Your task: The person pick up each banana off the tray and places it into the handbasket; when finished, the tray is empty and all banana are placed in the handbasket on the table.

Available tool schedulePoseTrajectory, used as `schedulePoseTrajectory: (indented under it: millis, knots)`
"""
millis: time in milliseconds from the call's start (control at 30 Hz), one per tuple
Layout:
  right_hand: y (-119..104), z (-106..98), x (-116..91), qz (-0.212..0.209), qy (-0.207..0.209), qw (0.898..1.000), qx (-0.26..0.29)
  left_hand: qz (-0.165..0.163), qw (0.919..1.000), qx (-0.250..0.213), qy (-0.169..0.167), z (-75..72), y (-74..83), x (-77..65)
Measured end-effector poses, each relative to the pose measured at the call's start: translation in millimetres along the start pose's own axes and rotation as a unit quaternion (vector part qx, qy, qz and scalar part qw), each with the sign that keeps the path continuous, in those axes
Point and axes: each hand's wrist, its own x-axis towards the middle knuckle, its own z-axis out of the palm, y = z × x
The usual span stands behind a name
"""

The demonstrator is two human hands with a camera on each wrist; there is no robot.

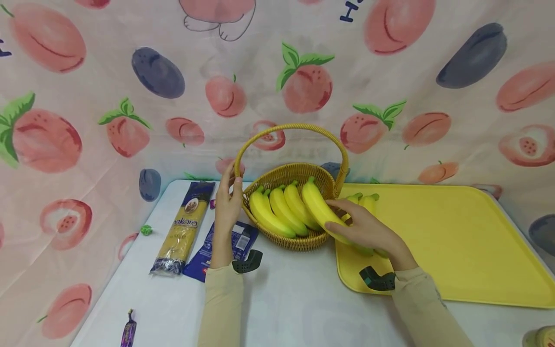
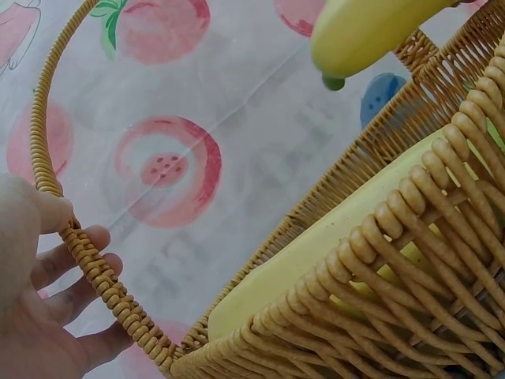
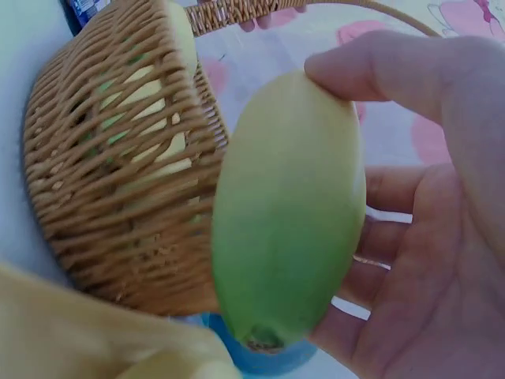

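A wicker basket (image 1: 299, 245) with a tall arched handle stands near the back of the table, with several yellow bananas (image 1: 286, 212) lying side by side in it. My left hand (image 1: 227, 205) holds the left foot of the handle (image 2: 102, 276), thumb on the near side and fingers behind it. In my right hand (image 1: 368, 229) is another banana (image 1: 318, 205), gripped between thumb and fingers at the basket's right rim. Its greenish end (image 3: 284, 229) fills the middle of the right wrist view. More bananas (image 1: 370, 202) lie on the yellow tray (image 1: 455, 241), partly hidden behind my right hand.
Left of the basket lie a long Ankara pasta packet (image 1: 179, 236) and a dark blue packet (image 1: 240, 241), partly behind my left forearm. A small green ball (image 1: 146, 230) and a purple wrapped candy (image 1: 128, 332) sit farther left. A jar (image 1: 545, 336) shows at the lower right corner.
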Motion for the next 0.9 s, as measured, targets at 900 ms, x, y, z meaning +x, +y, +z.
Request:
schedulePoseTrajectory:
  millis: [900]
  knots:
    - [-28, 5, 87, 0.020, -0.114, 0.993, -0.039, -0.028, 0.9996, 0.003, -0.006, -1.0, 2.3, 0.9]
